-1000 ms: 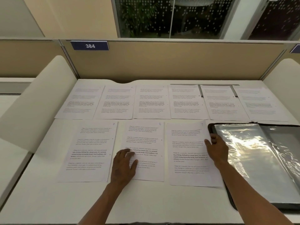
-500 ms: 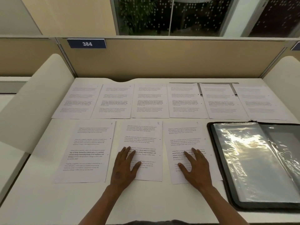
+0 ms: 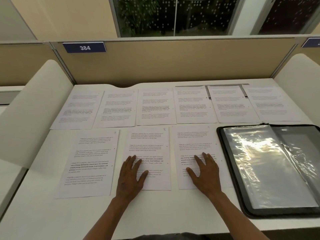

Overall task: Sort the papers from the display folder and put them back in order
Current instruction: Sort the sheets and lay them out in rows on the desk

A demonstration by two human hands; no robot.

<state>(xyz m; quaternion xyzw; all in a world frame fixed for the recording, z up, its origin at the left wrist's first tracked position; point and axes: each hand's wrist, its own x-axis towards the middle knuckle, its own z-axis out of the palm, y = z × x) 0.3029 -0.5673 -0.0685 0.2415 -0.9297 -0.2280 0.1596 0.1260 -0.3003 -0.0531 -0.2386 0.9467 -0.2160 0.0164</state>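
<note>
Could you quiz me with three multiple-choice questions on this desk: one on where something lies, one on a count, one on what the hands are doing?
1. Where does the display folder lie?
A. right of the near row of papers
B. under the far row
C. on the left partition

2. How many papers lie in the far row?
A. three
B. six
C. nine

3. What are the hands doing?
A. each rests flat on a sheet
B. both grip the folder
C. both hang off the desk

Answers:
1. A, the open black folder sits beside the sheet marked 9.
2. B, six sheets lie side by side along the back.
3. A, the left hand lies with straight fingers on the sheet marked 8, and the right hand likewise on the sheet marked 9.
</note>
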